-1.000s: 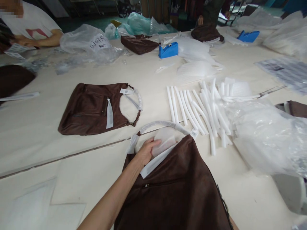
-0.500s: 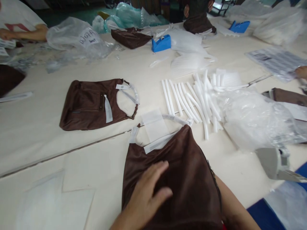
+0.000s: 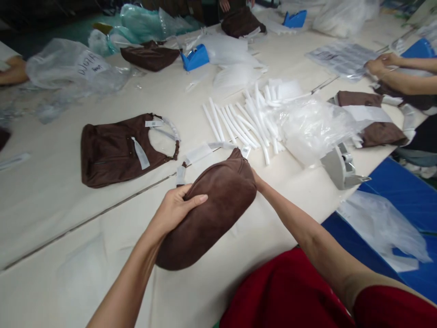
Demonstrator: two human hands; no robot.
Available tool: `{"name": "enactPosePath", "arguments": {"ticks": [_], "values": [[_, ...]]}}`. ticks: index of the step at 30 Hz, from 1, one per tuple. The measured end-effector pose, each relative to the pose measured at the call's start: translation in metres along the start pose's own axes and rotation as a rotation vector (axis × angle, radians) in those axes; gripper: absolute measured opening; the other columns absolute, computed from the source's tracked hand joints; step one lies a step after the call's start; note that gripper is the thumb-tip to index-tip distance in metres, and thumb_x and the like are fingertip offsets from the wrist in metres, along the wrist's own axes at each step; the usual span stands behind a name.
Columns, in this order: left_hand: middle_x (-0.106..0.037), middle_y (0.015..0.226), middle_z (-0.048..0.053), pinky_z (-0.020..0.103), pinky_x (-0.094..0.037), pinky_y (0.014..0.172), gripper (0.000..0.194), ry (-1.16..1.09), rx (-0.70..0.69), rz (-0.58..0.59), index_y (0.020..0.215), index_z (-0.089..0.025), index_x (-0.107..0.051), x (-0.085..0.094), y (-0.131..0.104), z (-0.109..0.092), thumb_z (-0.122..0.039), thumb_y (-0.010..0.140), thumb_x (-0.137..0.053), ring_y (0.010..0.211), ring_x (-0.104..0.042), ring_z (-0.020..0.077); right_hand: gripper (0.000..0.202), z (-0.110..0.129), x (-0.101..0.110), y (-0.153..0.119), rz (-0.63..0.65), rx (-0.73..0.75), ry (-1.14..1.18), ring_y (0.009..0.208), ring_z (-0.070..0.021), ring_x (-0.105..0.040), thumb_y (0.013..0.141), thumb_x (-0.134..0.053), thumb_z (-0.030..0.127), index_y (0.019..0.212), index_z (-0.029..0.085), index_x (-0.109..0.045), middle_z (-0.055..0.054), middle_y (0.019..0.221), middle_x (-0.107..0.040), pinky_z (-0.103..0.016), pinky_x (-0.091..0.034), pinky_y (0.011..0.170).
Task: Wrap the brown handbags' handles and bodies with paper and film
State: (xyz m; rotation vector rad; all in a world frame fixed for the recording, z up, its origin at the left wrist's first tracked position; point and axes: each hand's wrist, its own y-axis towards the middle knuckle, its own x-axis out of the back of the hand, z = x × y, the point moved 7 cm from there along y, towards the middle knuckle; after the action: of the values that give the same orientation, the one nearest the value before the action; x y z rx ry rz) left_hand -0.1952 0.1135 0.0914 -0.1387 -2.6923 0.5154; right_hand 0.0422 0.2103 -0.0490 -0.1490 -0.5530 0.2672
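The left hand (image 3: 177,206) grips the side of the brown handbag (image 3: 211,209), thumb on the near face; the right hand (image 3: 257,179) is largely hidden behind the opposite end, grip not determinable. The handbag is tilted at the near side of the worktable (image 3: 68,218), base toward the wearer. White foam tubes (image 3: 235,124) lie beyond it.

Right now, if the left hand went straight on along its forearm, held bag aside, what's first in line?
Past the held brown bag, the left hand would probably meet the white sheet just beyond, then the white tubes. Depth is hard to judge from this one view.
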Motion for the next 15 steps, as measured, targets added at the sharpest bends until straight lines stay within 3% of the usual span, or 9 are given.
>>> {"name": "enactPosePath", "arguments": {"ticks": [2, 5, 8, 10, 12, 15], "values": [[-0.075, 0.084, 0.003, 0.031, -0.057, 0.063, 0.051, -0.055, 0.010, -0.011, 0.094, -0.016, -0.073, 0.006, 0.006, -0.007, -0.056, 0.064, -0.079, 0.073, -0.068, 0.0245, 0.026, -0.011, 0.008, -0.013, -0.031, -0.042, -0.046, 0.108, -0.0250, -0.062, 0.098, -0.049, 0.025, 0.115, 0.012, -0.064, -0.011, 0.115, -0.067, -0.046, -0.049, 0.098], [-0.073, 0.081, 0.002, 0.029, -0.055, 0.061, 0.050, -0.109, 0.001, 0.003, 0.096, -0.016, -0.073, 0.005, 0.014, -0.013, -0.052, 0.062, -0.081, 0.071, -0.067, 0.0224, 0.036, -0.022, 0.004, -0.068, -0.023, 0.066, -0.258, 0.130, -0.0289, -0.050, 0.097, -0.045, 0.025, 0.128, 0.015, -0.061, -0.016, 0.136, -0.059, -0.050, -0.038, 0.111], [-0.071, 0.077, 0.000, 0.026, -0.053, 0.059, 0.047, -0.115, -0.045, 0.033, 0.092, -0.016, -0.073, -0.003, 0.022, -0.020, -0.051, 0.061, -0.082, 0.068, -0.065, 0.0203, 0.049, -0.026, -0.039, -0.135, 0.169, 0.338, -0.551, 0.146, -0.0318, -0.030, 0.097, -0.049, 0.036, 0.143, 0.021, -0.048, -0.015, 0.155, -0.040, -0.060, -0.024, 0.117], [-0.068, 0.073, -0.001, 0.025, -0.051, 0.060, 0.045, -0.068, -0.098, 0.047, 0.086, -0.015, -0.072, -0.009, 0.026, -0.026, -0.051, 0.061, -0.080, 0.067, -0.063, 0.0195, 0.059, -0.028, -0.068, -0.167, 0.289, 0.427, -0.660, 0.148, -0.0343, -0.025, 0.095, -0.053, 0.044, 0.148, 0.021, -0.042, -0.016, 0.158, -0.033, -0.066, -0.018, 0.116], [-0.066, 0.070, -0.002, 0.025, -0.050, 0.060, 0.043, 0.003, -0.155, 0.061, 0.080, -0.014, -0.070, -0.016, 0.027, -0.031, -0.053, 0.063, -0.078, 0.067, -0.062, 0.0187, 0.063, -0.024, -0.082, -0.180, 0.328, 0.426, -0.713, 0.147, -0.0362, -0.027, 0.094, -0.054, 0.049, 0.148, 0.019, -0.042, -0.018, 0.158, -0.032, -0.069, -0.015, 0.115], [-0.065, 0.068, -0.002, 0.024, -0.048, 0.060, 0.041, 0.069, -0.187, 0.071, 0.077, -0.014, -0.069, -0.018, 0.027, -0.033, -0.052, 0.063, -0.077, 0.066, -0.060, 0.0175, 0.052, -0.007, -0.079, -0.172, 0.293, 0.381, -0.733, 0.144, -0.0357, -0.033, 0.098, -0.046, 0.047, 0.141, 0.019, -0.051, -0.018, 0.155, -0.038, -0.071, -0.015, 0.113]]}}
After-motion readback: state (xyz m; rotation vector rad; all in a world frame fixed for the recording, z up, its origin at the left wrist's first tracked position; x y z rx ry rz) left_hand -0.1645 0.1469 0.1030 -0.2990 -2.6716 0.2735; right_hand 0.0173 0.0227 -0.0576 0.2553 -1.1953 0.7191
